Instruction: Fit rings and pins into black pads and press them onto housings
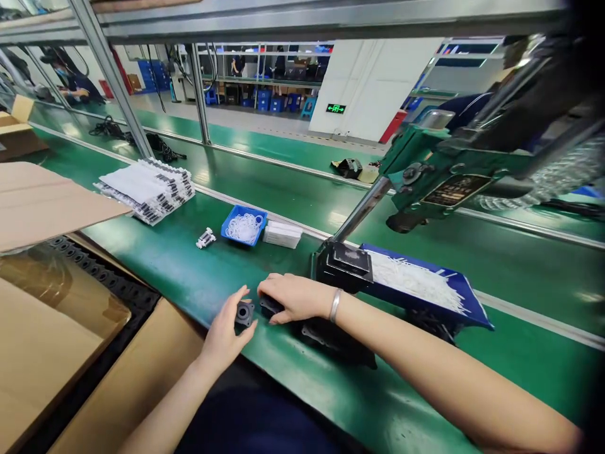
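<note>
Between the thumb and fingers of my left hand (225,333) is a small black square part with a round hole (244,313), held over the front edge of the green bench. Just to its right, my right hand (293,299) has its fingers closed around another black part (270,306), which is mostly covered by the hand. The two parts are close together. Beside my right wrist stands the black base (344,261) of a green bench press (435,170). A blue tray (472,309) of thin white pieces adjoins the base on the right.
Behind my hands sit a blue bin of white rings (244,227), a white block-like stack (282,234) and a small white-and-black piece (205,238). Stacked white sheets (146,189) lie farther left. An open cardboard box (155,372) with rows of black parts borders the bench at left.
</note>
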`<state>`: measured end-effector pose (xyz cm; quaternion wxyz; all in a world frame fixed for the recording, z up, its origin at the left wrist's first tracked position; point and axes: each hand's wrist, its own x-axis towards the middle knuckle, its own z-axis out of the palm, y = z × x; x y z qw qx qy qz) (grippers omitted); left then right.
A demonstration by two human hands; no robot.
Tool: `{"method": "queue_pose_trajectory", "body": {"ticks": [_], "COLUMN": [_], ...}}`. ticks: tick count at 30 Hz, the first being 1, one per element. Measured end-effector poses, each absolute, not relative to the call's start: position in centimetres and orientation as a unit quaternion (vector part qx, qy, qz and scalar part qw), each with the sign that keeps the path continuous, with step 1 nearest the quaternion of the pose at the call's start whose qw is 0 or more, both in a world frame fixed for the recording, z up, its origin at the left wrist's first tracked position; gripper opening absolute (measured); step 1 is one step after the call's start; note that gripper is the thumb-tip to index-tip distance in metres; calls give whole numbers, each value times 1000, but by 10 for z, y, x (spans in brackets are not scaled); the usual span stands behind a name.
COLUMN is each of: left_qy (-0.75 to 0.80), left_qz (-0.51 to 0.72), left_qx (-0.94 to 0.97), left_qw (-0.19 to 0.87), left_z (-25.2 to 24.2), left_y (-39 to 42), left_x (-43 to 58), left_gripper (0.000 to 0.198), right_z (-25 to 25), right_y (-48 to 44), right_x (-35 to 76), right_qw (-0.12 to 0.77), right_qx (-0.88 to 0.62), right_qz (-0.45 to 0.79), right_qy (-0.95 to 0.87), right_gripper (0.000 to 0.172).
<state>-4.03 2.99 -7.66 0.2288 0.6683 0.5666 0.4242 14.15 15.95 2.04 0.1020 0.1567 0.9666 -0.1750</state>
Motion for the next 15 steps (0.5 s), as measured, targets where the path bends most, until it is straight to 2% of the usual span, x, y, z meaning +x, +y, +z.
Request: {"method": "queue_pose_trajectory", "body": {"ticks": [4,6,8,10,12,15], "left_qy": [593,596,594,588,580,574], "left_qz": [430,427,421,411,398,385], "left_qx": [661,659,659,664,673,678], "left_qw": [162,168,188,209,229,253], "left_z": [-78,-75,-72,-68,-66,-66], "left_y": [30,30,29,29,29,32], "left_x": [-50,-51,-51,-50,-50,-51], "left_gripper": [48,49,53,57,58,55], "right_z": [20,23,28,33,33,24], "right_y": [154,152,151,150,146,137], "right_x": [163,175,186,195,201,200], "right_qw": [125,104,51,-5,-31,-21], "right_qx": [150,154,170,199,232,254], "right_qz": [-201,-215,-225,-232,-236,-229], "right_qy": [960,959,958,952,943,940], "right_gripper": [49,61,77,85,82,64]}}
